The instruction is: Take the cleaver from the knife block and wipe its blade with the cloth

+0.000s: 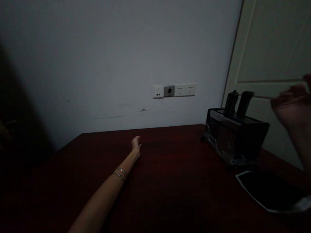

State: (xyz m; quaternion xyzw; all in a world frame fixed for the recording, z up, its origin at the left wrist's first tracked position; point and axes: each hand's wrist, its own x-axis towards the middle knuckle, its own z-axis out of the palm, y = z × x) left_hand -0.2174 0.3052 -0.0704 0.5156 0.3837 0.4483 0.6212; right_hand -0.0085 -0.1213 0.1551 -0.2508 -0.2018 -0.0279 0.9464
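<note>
Two bare hands over a dark counter, nothing held

Item 1. Left hand (136, 145): arm stretched far forward across the red-brown counter (175, 189), fingers loosely extended, palm low over or on the wood near the far edge. Released; it grips nothing. Two thin bracelets (120, 173) sit on the forearm.

Item 2. Right hand (300, 103): raised at the right edge of the view, blurred, fingers spread and slightly curled. Empty as far as the blur allows; no object shows between the fingers. It hangs just beside and above the knife block.

Item 3. Knife block (235, 137): dark, box-shaped, standing on the right part of the counter close to the wall. Two dark handles (238, 103) stick up from its top, tilted toward the right. It is the thing nearest the right hand, and apart from the left.

Item 4. Flat dark sheet or tray with a pale rim (271, 193): lies on the counter just in front of the block, near the right forearm. Its nature is hard to tell in this light.

Item 5. Surroundings: pale wall with a row of sockets (174, 90); a cream door (282, 42) at the right.

Handling note: a handle is probably best drawn along its own slant, with the block steadied so it does not slide on the smooth wood, and fingers kept clear of the slot.
</note>
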